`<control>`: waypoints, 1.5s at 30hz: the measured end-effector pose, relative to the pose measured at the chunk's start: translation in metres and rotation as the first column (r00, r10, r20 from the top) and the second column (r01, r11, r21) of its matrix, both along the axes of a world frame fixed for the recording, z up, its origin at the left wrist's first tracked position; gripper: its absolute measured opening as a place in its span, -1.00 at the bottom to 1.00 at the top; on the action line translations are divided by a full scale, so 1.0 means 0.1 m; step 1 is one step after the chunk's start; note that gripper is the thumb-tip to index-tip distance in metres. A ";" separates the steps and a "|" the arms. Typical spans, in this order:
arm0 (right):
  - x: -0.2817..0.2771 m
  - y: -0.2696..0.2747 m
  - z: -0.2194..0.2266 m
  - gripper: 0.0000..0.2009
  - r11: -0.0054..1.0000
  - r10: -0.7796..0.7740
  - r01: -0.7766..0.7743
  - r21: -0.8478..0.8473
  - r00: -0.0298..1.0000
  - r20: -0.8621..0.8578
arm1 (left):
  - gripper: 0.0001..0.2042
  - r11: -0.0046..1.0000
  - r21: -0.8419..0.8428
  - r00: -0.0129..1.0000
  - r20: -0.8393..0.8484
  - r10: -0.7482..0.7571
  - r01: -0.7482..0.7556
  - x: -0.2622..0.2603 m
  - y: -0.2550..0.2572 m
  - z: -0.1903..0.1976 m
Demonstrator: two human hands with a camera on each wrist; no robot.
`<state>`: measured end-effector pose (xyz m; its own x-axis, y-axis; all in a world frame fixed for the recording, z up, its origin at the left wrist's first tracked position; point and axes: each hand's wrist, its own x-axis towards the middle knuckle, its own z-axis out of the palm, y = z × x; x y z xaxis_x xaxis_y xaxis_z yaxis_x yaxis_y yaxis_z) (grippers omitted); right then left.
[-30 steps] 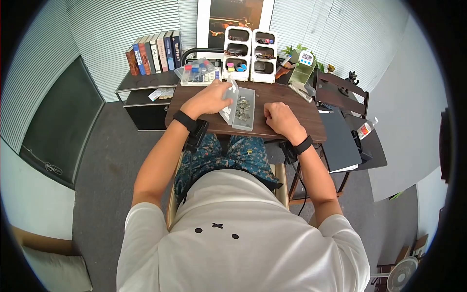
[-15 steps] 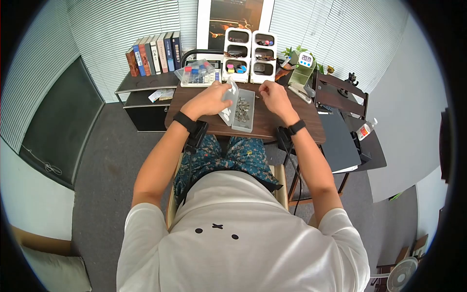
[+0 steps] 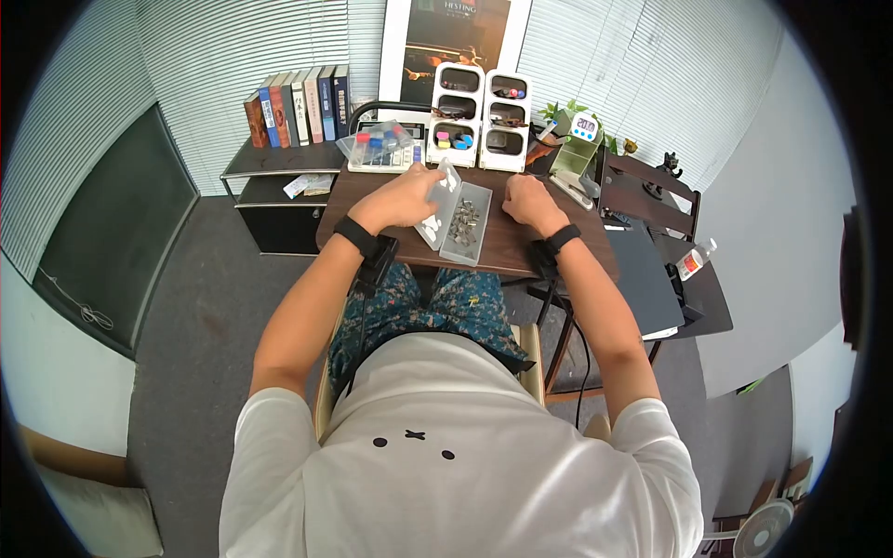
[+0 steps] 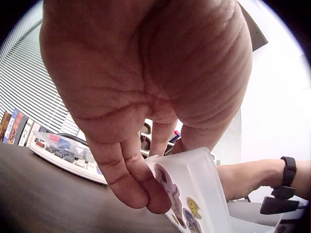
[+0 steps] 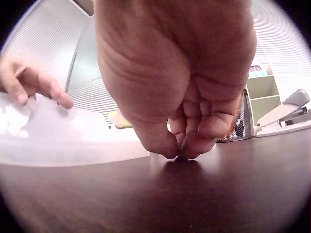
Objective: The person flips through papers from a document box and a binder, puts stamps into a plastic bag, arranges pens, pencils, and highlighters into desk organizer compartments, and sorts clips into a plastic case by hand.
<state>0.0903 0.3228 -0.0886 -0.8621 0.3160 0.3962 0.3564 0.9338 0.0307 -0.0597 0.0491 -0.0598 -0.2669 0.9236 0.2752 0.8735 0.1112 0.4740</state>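
Plastic box (image 3: 461, 254) open; white organizers (image 3: 456, 122), keyboard (image 3: 398, 161) behind.

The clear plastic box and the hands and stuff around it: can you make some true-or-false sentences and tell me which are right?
Small silvery metal pieces lie in the clear rectangular plastic box. True.
The right hand is inside the box. False: it is beside it, at the dark brown desk.
The left hand holds the frosted plastic lid. True.
The row of thick colourful books stands right of the desk. False: left.
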 end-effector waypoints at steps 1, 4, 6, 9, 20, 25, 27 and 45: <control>0.08 -0.11 0.19 -0.90 0.987 0.020 -0.015 -0.158 0.999 0.031 | -0.39 1.000 0.002 1.000 0.006 0.005 -0.005 0.00 0.00 -0.01; 0.13 -0.28 0.43 -0.84 0.882 0.120 -0.128 -0.454 0.992 -0.046 | -0.39 1.000 0.002 1.000 0.009 0.010 -0.010 0.01 0.01 0.00; 0.17 -0.30 0.49 -0.81 0.783 0.171 -0.234 -0.576 0.972 -0.163 | -0.39 1.000 -0.002 1.000 0.006 0.005 -0.005 0.02 0.00 0.02; 0.29 -0.20 0.60 -0.81 0.956 0.098 -0.174 -0.236 0.949 -0.301 | -0.39 1.000 -0.019 1.000 0.013 0.004 -0.004 0.07 -0.04 0.07; 0.38 0.60 0.05 -0.67 0.982 0.080 -0.084 -0.171 0.996 -0.034 | -0.41 1.000 -0.002 1.000 -0.003 0.012 -0.013 -0.02 0.00 -0.01; 0.07 0.72 -0.01 -0.58 0.999 0.024 -0.019 -0.028 0.979 0.204 | -0.41 1.000 -0.012 1.000 0.013 0.014 -0.014 0.02 -0.03 0.03; 0.02 0.72 -0.03 -0.54 0.999 -0.023 0.031 -0.027 0.965 0.260 | -0.41 1.000 -0.011 1.000 0.021 0.022 -0.022 0.02 -0.02 0.04; -0.36 -0.12 0.09 -0.44 0.980 0.183 -0.155 -0.122 0.948 0.262 | -0.36 0.984 -0.171 0.998 -0.032 0.053 -0.058 -0.09 -0.25 0.28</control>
<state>0.0547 0.3113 -0.0794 -0.9765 0.1820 0.1152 0.1843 0.9828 0.0089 -0.0689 0.0239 -0.0317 -0.3138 0.9416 0.1220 0.8760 0.2376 0.4197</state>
